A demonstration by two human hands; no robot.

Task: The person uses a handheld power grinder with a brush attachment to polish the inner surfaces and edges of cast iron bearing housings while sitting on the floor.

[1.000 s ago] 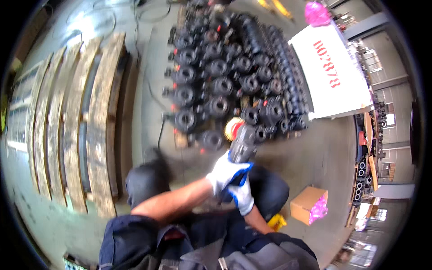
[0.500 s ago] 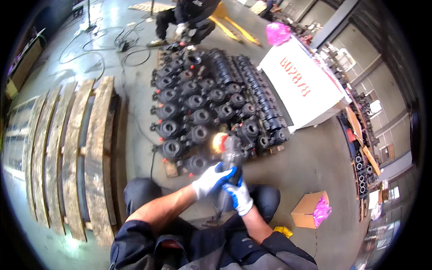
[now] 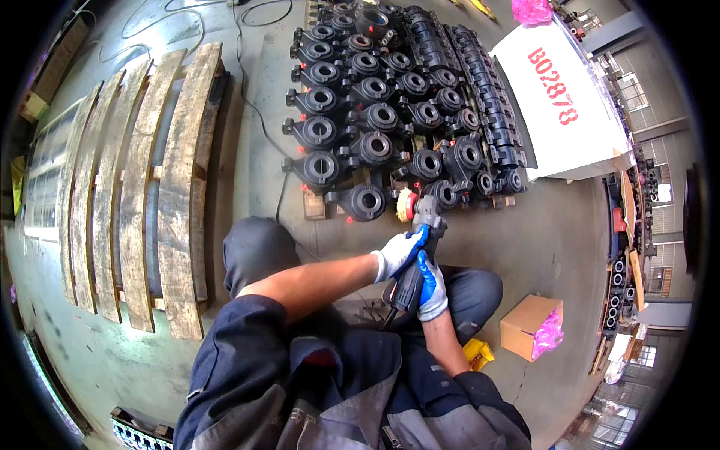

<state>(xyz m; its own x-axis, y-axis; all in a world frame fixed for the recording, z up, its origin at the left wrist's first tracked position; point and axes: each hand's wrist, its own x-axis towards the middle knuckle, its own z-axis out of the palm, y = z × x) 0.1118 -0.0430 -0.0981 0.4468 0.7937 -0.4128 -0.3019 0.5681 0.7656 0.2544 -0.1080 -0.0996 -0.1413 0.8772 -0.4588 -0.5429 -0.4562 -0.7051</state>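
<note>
Both my hands wear white gloves with blue palms and hold one grey-and-black angle grinder [image 3: 429,214]. My left hand [image 3: 399,253] is wrapped round the tool just behind its head. Farther back along the body, my right hand [image 3: 431,291] grips it, thumb pointing forward. On the head sits a round red-and-yellow brush or disc [image 3: 406,205]; its exact kind cannot be made out. It is beside the nearest black metal casting [image 3: 346,199], which has a round bore, seemingly without touching it. Several rows of similar castings [image 3: 319,131] stand beyond.
Wooden pallets [image 3: 169,195] lie to my left. A cable [image 3: 262,124] runs over the floor between them and the castings. At the right are a white crate [image 3: 525,82] and an open cardboard box [image 3: 517,322] with pink plastic. A yellow packet [image 3: 478,351] lies by my right arm.
The view has tilted nearer to my body, and the other person at the far side is out of sight. The grinder has come back from the castings toward me; the orange glow at its disc is gone.
</note>
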